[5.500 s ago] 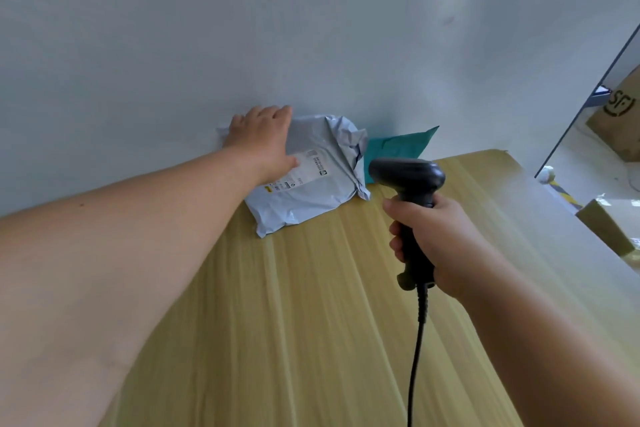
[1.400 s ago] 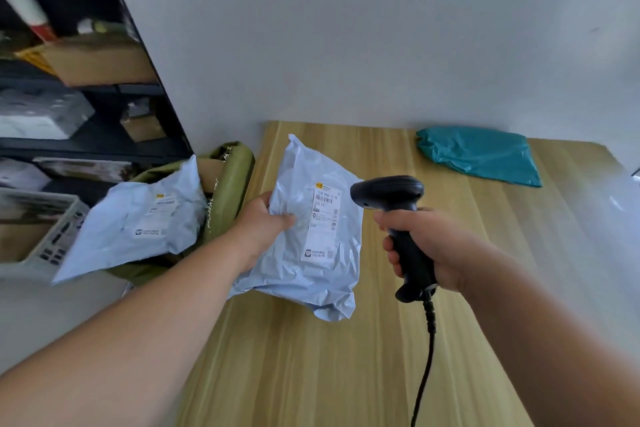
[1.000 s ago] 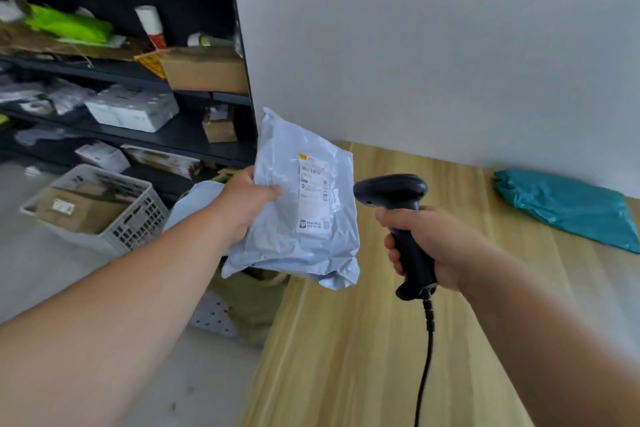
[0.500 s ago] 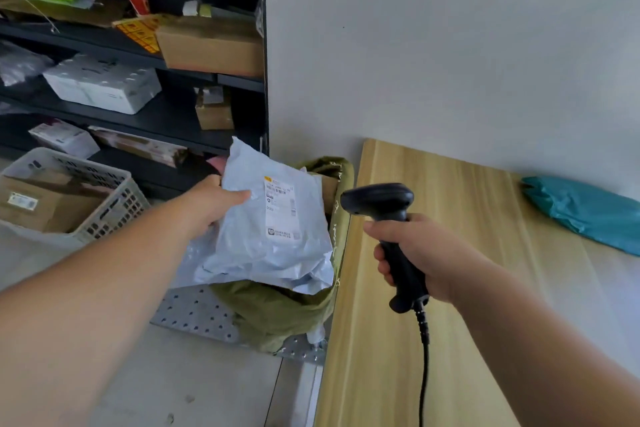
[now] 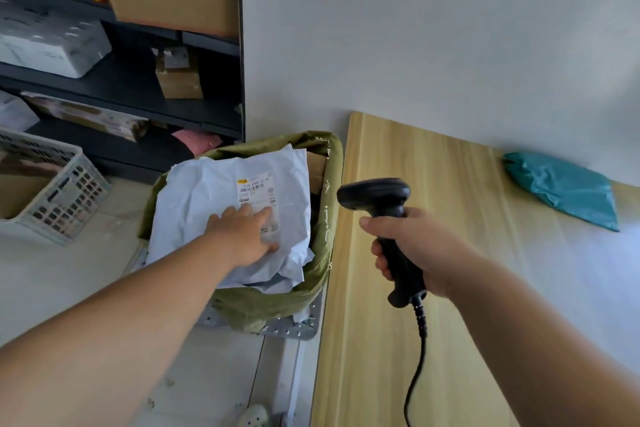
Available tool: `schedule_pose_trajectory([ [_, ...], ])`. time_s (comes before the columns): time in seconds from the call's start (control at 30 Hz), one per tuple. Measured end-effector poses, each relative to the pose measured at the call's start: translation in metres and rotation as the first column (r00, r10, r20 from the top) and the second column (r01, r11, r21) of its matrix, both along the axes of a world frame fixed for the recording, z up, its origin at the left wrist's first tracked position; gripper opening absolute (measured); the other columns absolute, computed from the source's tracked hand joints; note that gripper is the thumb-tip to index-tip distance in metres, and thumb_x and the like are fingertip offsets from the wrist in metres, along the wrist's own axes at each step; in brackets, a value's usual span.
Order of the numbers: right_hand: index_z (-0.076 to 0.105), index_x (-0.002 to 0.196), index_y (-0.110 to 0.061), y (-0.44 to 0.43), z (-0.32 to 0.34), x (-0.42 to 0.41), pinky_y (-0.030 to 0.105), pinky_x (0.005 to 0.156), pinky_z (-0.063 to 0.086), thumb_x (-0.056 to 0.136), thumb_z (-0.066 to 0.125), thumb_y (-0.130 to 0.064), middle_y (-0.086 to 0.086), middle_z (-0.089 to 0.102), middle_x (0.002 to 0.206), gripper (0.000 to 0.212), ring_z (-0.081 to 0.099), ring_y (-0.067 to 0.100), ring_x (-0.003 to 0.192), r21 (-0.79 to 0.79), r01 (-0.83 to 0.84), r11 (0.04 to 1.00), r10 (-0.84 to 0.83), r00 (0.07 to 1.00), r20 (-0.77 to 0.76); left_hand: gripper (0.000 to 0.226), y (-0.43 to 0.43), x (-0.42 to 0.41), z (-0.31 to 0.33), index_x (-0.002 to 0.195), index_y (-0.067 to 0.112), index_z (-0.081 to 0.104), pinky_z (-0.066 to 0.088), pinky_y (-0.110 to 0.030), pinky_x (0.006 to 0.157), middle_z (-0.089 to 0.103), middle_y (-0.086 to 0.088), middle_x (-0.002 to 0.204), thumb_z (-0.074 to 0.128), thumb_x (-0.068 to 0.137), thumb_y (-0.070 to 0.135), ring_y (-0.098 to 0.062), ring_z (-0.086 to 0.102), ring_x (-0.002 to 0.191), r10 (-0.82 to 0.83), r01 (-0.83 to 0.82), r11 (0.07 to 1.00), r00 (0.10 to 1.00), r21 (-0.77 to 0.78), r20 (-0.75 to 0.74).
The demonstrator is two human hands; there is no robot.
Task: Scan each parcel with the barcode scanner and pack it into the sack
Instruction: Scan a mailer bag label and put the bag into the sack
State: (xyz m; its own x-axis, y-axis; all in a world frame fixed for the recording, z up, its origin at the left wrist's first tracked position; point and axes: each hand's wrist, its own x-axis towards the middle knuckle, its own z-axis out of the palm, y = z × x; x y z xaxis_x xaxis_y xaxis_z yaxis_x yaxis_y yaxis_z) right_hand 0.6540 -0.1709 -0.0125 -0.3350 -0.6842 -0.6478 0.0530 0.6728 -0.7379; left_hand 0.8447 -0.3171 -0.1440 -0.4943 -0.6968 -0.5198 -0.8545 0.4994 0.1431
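Note:
A pale blue parcel (image 5: 207,204) with a white label lies on top of the open olive-green sack (image 5: 325,218), left of the wooden table (image 5: 433,288). My left hand (image 5: 246,236) presses flat on the parcel, fingers straight over the label's lower part. My right hand (image 5: 412,246) grips the handle of the black barcode scanner (image 5: 375,198) above the table's left part; its cable hangs down. A teal parcel (image 5: 564,189) lies at the table's far right against the wall.
The sack stands on a perforated metal platform (image 5: 294,326). Dark shelves (image 5: 138,87) with cardboard boxes and packages stand behind it. A grey plastic crate (image 5: 59,198) sits on the floor at left. A white wall (image 5: 433,38) runs behind the table.
My left hand carried the pale blue parcel from the table over to the sack, laid it on top and now presses on it flat. The scanner stays gripped in my right hand.

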Motion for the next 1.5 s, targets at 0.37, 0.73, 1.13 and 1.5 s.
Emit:
schedule_pose_trajectory([
  [0.37, 0.058, 0.104, -0.012, 0.089, 0.022, -0.096, 0.029, 0.051, 0.048, 0.09, 0.07, -0.019, 0.008, 0.059, 0.07, 0.019, 0.055, 0.018, 0.052, -0.043, 0.228, 0.973, -0.232, 0.959, -0.163, 0.067, 0.061, -0.114, 0.08, 0.152, 0.021, 0.02, 0.024, -0.04, 0.114, 0.027, -0.003, 0.157, 0.043, 0.096, 0.049, -0.023, 0.023, 0.144, -0.21, 0.142, 0.972, 0.884, -0.187, -0.418],
  [0.73, 0.058, 0.105, -0.011, 0.216, 0.035, -0.298, 0.031, 0.054, 0.05, 0.091, 0.069, -0.017, 0.01, 0.06, 0.073, 0.019, 0.056, 0.019, 0.055, -0.07, 0.352, 0.934, -0.355, 0.883, -0.308, 0.067, 0.154, -0.319, 0.101, 0.15, 0.02, 0.025, 0.032, -0.038, 0.11, 0.035, -0.007, 0.152, 0.049, 0.094, 0.048, -0.028, 0.035, 0.137, -0.313, 0.232, 0.934, 0.898, -0.272, -0.308],
  [1.13, 0.061, 0.1, -0.011, 0.258, -0.021, -0.503, 0.031, 0.055, 0.05, 0.09, 0.069, -0.022, 0.007, 0.061, 0.07, 0.018, 0.057, 0.019, 0.054, -0.129, 0.393, 0.911, -0.413, 0.883, -0.223, 0.068, 0.195, -0.566, 0.07, 0.149, 0.017, 0.022, 0.03, -0.042, 0.111, 0.032, -0.01, 0.15, 0.054, 0.093, 0.042, -0.029, 0.03, 0.138, -0.397, 0.327, 0.851, 0.913, -0.411, -0.096],
  [1.5, 0.058, 0.099, -0.016, 0.22, -0.103, -0.562, 0.029, 0.058, 0.055, 0.092, 0.067, -0.025, 0.007, 0.062, 0.08, 0.015, 0.058, 0.016, 0.059, -0.083, 0.436, 0.896, -0.442, 0.894, -0.071, 0.073, 0.159, -0.671, -0.007, 0.154, 0.02, 0.005, 0.01, -0.046, 0.119, 0.006, -0.012, 0.161, 0.045, 0.092, 0.015, -0.031, 0.005, 0.148, -0.501, 0.549, 0.676, 0.831, -0.491, 0.239],
])
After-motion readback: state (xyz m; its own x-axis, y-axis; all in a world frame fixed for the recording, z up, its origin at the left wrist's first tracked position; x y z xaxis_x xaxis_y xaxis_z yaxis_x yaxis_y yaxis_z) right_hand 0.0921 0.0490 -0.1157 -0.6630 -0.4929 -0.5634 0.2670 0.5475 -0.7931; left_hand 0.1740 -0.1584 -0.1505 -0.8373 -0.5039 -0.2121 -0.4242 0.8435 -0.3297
